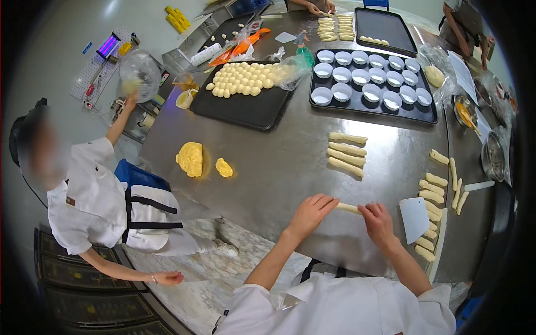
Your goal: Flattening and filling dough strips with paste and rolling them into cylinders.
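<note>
A short dough strip (348,208) stretches between my two hands, low over the steel table. The fingers of my left hand (312,213) close on its left end, and my right hand (378,222) holds the right end. Just beyond lie several rolled dough strips (346,161) side by side. To the right of my right hand is a white plastic dough scraper (414,220), partly over a column of dough pieces (431,196). More thin strips (453,173) lie past that column. A large yellow dough lump (190,159) and a smaller one (224,167) rest at the left.
A dark baking tray (372,114) holds white paper cups; another tray (234,116) carries dough balls. Beside them stands a green spray bottle (305,52). Metal bowls (493,156) line the right side. A co-worker (90,184) stands at the left, and others work across the table.
</note>
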